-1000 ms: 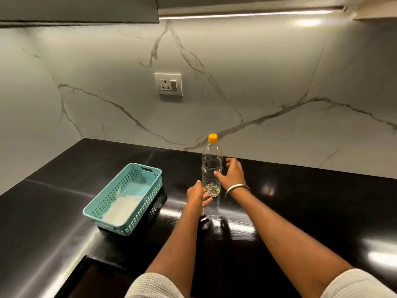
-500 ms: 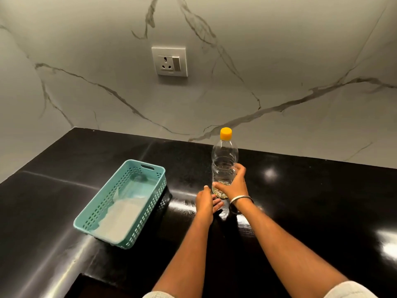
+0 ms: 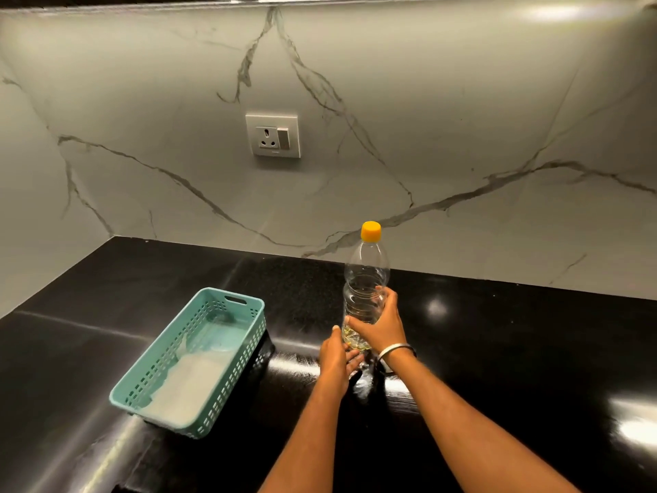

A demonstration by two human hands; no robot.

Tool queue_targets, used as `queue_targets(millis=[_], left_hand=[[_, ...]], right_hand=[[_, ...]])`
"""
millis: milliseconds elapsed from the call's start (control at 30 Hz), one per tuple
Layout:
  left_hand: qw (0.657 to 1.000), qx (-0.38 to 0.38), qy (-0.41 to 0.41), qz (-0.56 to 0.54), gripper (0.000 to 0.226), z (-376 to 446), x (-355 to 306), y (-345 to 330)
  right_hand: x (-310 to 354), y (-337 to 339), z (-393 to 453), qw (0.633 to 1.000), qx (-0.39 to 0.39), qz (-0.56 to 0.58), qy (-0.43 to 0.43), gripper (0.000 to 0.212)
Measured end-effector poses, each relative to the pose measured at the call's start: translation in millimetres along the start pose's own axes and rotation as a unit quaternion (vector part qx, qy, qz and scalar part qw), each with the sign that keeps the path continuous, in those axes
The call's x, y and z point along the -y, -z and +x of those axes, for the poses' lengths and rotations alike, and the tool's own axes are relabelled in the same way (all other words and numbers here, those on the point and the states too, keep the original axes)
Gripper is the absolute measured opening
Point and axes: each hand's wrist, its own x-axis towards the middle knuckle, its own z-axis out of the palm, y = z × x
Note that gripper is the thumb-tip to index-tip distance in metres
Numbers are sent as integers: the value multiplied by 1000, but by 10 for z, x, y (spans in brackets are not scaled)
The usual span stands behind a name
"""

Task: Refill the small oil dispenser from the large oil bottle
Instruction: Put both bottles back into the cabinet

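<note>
A clear plastic oil bottle [image 3: 366, 279] with a yellow cap [image 3: 370, 231] stands upright near the middle of the black counter [image 3: 515, 350]. Only a little yellow oil shows at its bottom. My right hand [image 3: 382, 329], with a metal bangle on the wrist, grips the bottle's lower body from the right. My left hand [image 3: 336, 361] is at the bottle's base on the left, its fingers straight and touching the bottom. No small dispenser is in view.
A teal perforated basket [image 3: 227, 297] with something white inside sits on the counter to the left of my hands. A wall socket [image 3: 273, 135] is set in the marble backsplash behind. A dark recess lies at the counter's near edge.
My right hand moved from behind the bottle to wrap round its lower body. My left hand stayed at the base. The view tilted.
</note>
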Motion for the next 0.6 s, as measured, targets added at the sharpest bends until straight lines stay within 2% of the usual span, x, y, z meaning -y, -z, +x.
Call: queue_targets(millis=[300, 600], left_hand=[[996, 61, -19, -66, 44, -623, -150, -289], [988, 109, -86, -70, 53, -1477, -224, -585]], right_hand=[[473, 383, -262, 998, -1, 16, 55, 83], [1093, 954, -603, 991, -10, -6, 135, 85]])
